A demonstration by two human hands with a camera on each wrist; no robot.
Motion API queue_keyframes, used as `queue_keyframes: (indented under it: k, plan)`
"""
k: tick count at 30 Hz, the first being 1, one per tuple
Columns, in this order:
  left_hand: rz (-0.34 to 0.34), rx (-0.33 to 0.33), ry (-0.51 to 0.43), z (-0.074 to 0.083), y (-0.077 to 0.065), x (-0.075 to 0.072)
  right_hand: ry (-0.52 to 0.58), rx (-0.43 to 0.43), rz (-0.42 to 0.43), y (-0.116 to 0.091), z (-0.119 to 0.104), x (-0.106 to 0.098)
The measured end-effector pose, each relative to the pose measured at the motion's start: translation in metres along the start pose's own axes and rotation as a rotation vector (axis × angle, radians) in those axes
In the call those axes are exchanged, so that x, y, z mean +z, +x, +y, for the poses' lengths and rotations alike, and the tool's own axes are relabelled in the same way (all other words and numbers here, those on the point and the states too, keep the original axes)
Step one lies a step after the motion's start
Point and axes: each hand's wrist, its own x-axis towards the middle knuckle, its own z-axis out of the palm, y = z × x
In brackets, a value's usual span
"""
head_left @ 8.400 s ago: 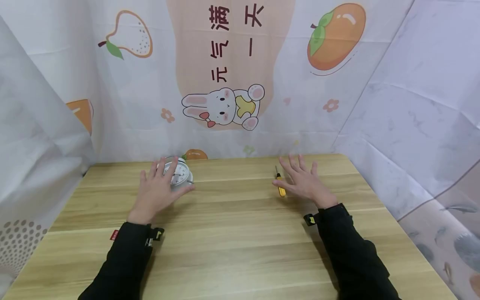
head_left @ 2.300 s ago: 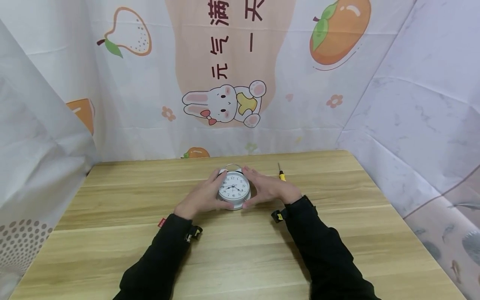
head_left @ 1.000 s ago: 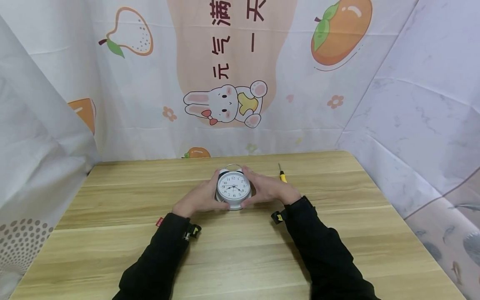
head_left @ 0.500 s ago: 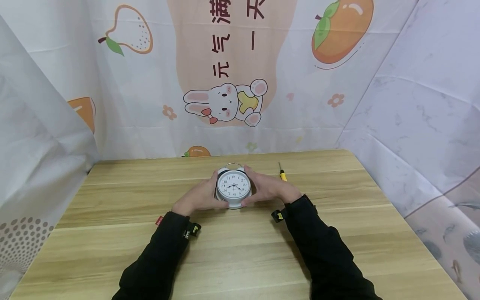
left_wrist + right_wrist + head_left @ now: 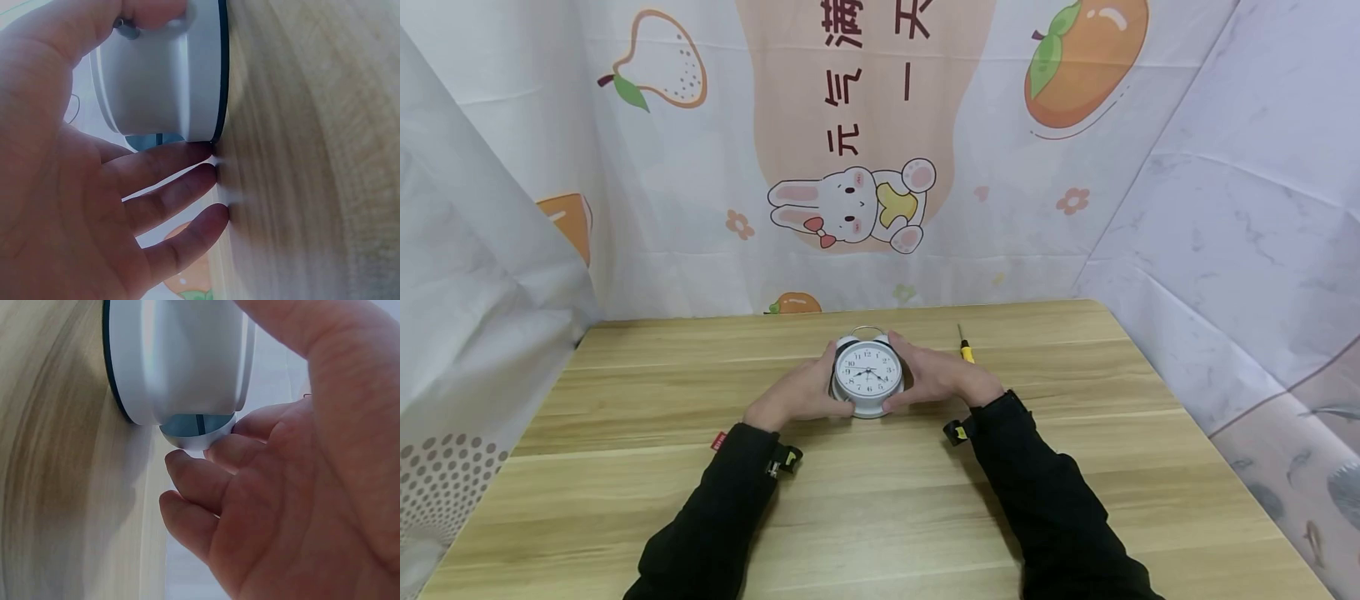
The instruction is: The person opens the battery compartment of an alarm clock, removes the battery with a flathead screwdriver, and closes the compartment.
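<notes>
We work on the wide wooden table [image 5: 880, 517]. Our left hand [image 5: 799, 392] curves half-closed around one side of the alarm clock [image 5: 868, 369], and our right hand [image 5: 936, 377] mirrors it, so both have hold of it. The clock lies dial up near the far edge; whether its dark back rim bears fully on the wood, we cannot tell. We should press evenly from both sides to prevent twisting. The screwdriver [image 5: 966, 353] lies beyond our right hand, partly hidden. We want light fingertips at the bell [image 5: 215, 439] and no thumb pressure on the small metal leg [image 5: 128, 29].
</notes>
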Motion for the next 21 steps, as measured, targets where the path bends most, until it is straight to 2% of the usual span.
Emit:
queue_keyframes:
  k: [21]
  plan:
    - [0.014,-0.005,0.032,-0.0016,0.0009,0.0018,-0.043,-0.022,-0.005,0.0011,-0.0007,0.0017]
